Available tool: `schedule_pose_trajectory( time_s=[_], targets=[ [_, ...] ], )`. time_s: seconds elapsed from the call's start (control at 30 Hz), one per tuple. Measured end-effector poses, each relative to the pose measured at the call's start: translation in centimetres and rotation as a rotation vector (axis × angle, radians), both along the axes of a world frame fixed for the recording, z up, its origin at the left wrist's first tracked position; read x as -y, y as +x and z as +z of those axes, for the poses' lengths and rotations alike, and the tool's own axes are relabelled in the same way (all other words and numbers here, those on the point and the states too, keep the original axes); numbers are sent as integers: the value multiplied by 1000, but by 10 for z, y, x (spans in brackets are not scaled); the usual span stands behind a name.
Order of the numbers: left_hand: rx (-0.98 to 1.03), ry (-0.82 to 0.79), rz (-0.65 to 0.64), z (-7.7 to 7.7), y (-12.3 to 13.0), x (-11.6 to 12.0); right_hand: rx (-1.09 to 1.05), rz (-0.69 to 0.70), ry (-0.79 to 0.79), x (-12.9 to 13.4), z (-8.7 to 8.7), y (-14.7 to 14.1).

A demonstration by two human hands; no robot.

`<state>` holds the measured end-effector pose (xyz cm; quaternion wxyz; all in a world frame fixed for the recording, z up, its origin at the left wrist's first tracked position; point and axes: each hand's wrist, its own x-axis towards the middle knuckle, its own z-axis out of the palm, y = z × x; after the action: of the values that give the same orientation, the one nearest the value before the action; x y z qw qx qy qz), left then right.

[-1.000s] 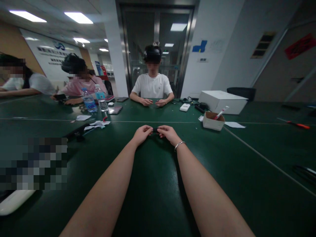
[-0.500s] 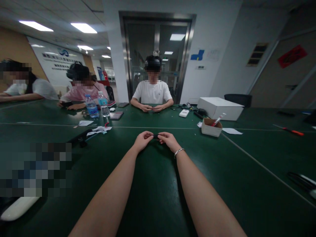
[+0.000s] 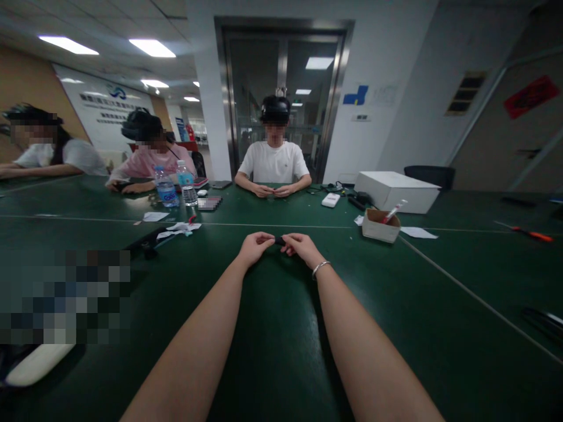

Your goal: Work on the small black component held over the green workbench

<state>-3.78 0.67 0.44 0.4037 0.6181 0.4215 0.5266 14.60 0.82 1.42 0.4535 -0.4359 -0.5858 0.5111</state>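
Note:
Between my two hands is a small black object [image 3: 279, 240], held just above the dark green table [image 3: 281, 328]. My left hand [image 3: 255, 248] pinches its left end between thumb and fingers. At the other end, my right hand [image 3: 303, 248] grips it the same way, with a silver bangle [image 3: 320, 269] on the wrist. Fingers cover much of the object, and its kind is too small to make out.
A small open box [image 3: 380, 226] holding a red-and-white tube stands right of my hands, before a large white box [image 3: 396, 190]. Two water bottles [image 3: 166, 189] and paper scraps [image 3: 178, 230] lie leftward. An orange-handled screwdriver [image 3: 534, 235] is far right. A co-worker [image 3: 273, 164] sits opposite.
The whole view has shifted slightly, so the surroundings sit a little further right. Both hands keep their pinch on the black object, which shows a bit more and tilts slightly.

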Motion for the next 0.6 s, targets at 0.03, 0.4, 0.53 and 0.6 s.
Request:
schedule_pose_trajectory(
  time_s=[0.03, 0.4, 0.53, 0.6],
  targets=[
    [-3, -4, 5, 0, 0, 0, -13, 24, 12, 0, 0, 1],
    [-30, 17, 28, 3, 1, 3, -23, 15, 45, -4, 0, 1],
    [-21, 10, 39, 1, 1, 2, -100, 17, 37, -3, 0, 3],
    [-16, 8, 32, 0, 0, 1, -59, 7, 25, -2, 1, 2]
  ],
)
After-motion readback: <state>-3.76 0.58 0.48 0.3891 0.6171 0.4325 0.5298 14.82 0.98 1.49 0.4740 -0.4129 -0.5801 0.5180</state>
